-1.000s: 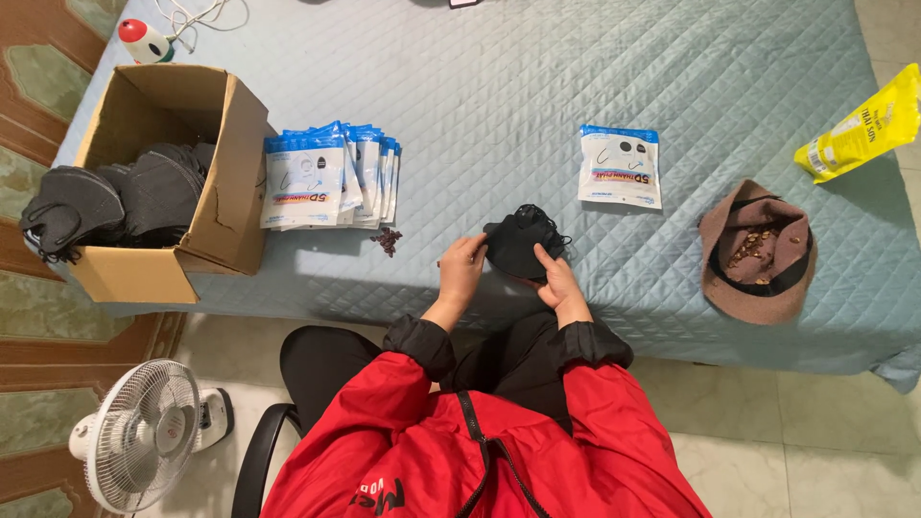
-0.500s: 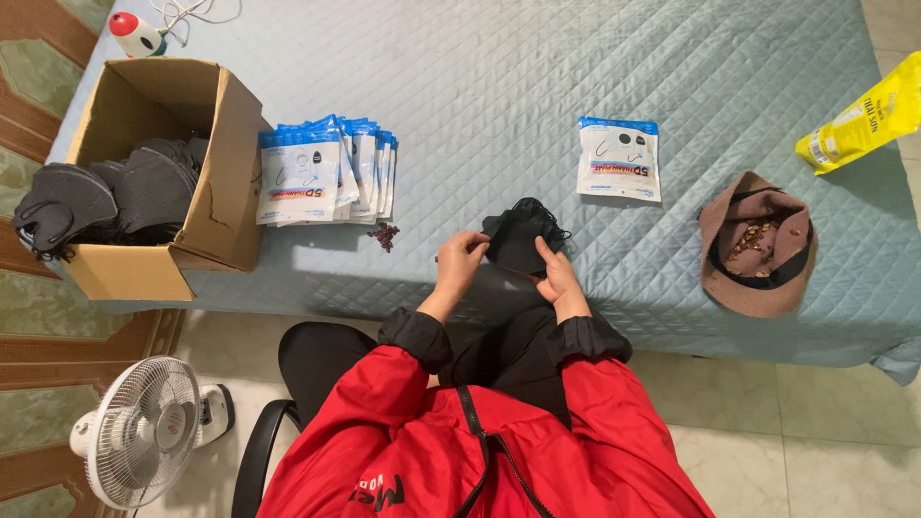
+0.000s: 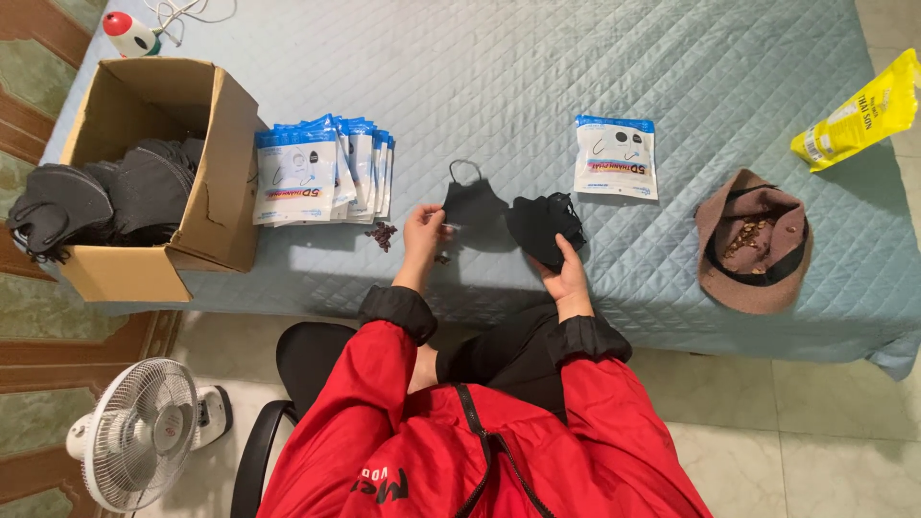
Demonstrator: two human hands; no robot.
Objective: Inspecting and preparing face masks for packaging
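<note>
A: Change since the earlier frame?

B: The two hands had parted. One black mask (image 3: pixel 472 203) had been drawn out leftward from the bundle; before, both hands were closed together on a single dark clump.

A: Largest items first.

B: Quilted blue bed cover (image 3: pixel 499 86). Cardboard box (image 3: pixel 216 173) at its left edge, holding dark folded masks. Fanned stack of blue-and-white pouches (image 3: pixel 321 173); a single pouch (image 3: pixel 615 157) lay well apart to the right. Brown cap (image 3: pixel 753 240).

A: The hands?

B: Left hand (image 3: pixel 422 233) pinched the lower edge of the single mask, which lay flat on the cover, ear loop upward. Right hand (image 3: pixel 568 275) was closed under the remaining bundle of black masks (image 3: pixel 545 225), just beside it.

A: Handling note?

B: Judged: peel by the edge, keep the bundle clamped, so loops do not snag a second piece.

A: Appearance of the item?

B: Matte black, soft, folded flat, thin loop.
</note>
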